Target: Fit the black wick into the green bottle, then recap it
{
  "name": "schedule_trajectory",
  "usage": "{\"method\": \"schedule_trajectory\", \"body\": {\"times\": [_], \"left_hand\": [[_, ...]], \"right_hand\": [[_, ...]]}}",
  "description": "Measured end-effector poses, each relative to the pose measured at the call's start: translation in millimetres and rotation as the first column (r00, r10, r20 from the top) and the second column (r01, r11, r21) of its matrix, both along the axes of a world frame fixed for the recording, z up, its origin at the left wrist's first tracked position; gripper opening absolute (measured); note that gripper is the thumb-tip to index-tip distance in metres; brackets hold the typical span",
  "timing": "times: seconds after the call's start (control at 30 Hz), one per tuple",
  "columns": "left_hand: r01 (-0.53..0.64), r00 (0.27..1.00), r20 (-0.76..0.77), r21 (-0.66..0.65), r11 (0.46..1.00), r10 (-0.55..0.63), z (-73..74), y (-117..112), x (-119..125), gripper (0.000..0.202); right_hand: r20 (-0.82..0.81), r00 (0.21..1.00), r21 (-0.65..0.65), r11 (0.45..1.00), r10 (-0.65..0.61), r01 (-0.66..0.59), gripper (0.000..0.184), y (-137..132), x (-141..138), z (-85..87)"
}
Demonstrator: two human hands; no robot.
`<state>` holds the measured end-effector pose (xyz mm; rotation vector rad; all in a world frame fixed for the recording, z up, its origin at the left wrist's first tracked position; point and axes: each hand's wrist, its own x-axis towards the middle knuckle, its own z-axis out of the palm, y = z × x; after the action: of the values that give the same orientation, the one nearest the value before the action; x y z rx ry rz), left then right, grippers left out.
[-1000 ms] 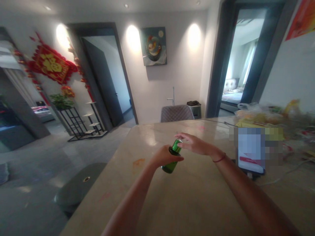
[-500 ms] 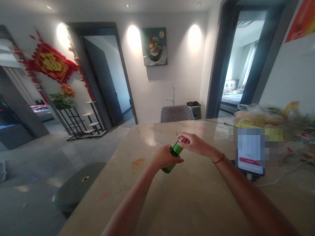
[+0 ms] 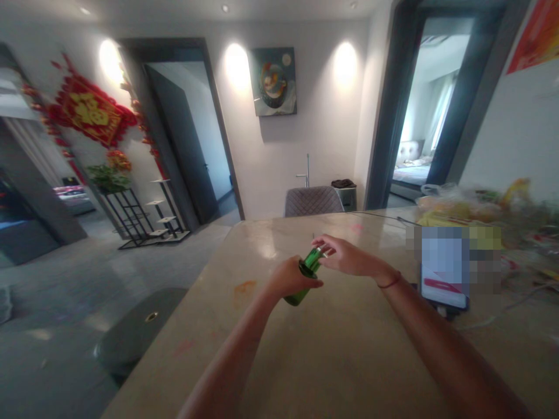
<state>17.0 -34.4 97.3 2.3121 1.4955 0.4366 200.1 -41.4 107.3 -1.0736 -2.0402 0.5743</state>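
Green bottle, beige marbled table, grey diamond-quilted chair, red bracelet

The left hand's grip hides the middle of a green bottle. Whether the right hand touches the bottle's shiny top is too small to tell. At the table's right, pixel blocks blur a phone's upper screen. Plastic bags beyond are smeared, contents unclear. The right edge cuts off a red poster.

Phone on table, right of bottle — chair behind, stool left.
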Motion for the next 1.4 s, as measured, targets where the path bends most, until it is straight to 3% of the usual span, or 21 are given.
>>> {"method": "schedule_trajectory", "body": {"times": [0.13,0.23,0.33,0.43,0.63,0.8,1.0,1.1,1.27,1.4], "left_hand": [[0.009,0.999,-0.036,0.003,1.0,-0.009,1.9,0.3,-0.4,0.051],[0.016,0.999,-0.041,-0.009,1.0,-0.016,3.6,0.4,-1.4,0.051],[0.022,0.999,-0.044,-0.013,1.0,-0.022,5.4,0.1,-2.5,0.051],[0.015,0.999,-0.033,0.009,1.0,-0.015,7.4,-1.4,-2.7,0.053],[-0.024,0.998,-0.058,0.029,0.999,0.026,8.1,-4.6,-0.8,0.059],[0.007,0.999,-0.045,0.003,1.0,-0.007,8.7,-5.3,-0.1,0.057],[0.024,0.999,-0.038,0.002,1.0,-0.023,7.8,-4.3,0.1,0.054],[0.011,0.999,-0.033,0.001,1.0,-0.011,5.5,-2.8,-0.8,0.054],[0.005,0.999,-0.036,0.003,1.0,-0.005,6.9,-3.0,-1.9,0.055],[0.013,0.999,-0.04,0.012,1.0,-0.013,9.7,-4.7,-1.5,0.052]], "right_hand": [[0.024,0.996,0.0,0.996,-0.087,0.087,0.033,3.3,-0.3,-1.9],[0.027,0.999,0.016,0.999,-0.037,0.037,0.032,4.7,0.8,-4.8],[-0.017,1.0,0.044,0.999,0.022,-0.021,0.047,4.2,1.3,-7.4],[-0.039,0.999,-0.002,1.0,-0.002,0.002,0.055,3.6,-0.4,-6.5],[0.005,0.998,0.005,0.998,-0.066,0.066,0.037,3.4,-3.0,-2.1],[-0.07,0.997,-0.012,1.0,-0.024,0.023,0.048,3.4,-1.9,-4.4],[0.03,0.999,0.018,0.999,-0.029,0.028,0.037,1.7,-1.4,-1.8],[0.017,1.0,0.05,0.998,0.022,-0.023,0.038,-1.1,-1.8,-0.4],[0.011,0.999,0.006,0.999,-0.04,0.04,0.037,-2.6,-2.7,0.3],[0.018,1.0,0.038,0.999,0.003,-0.004,0.035,-1.0,-2.5,-0.3]]}}
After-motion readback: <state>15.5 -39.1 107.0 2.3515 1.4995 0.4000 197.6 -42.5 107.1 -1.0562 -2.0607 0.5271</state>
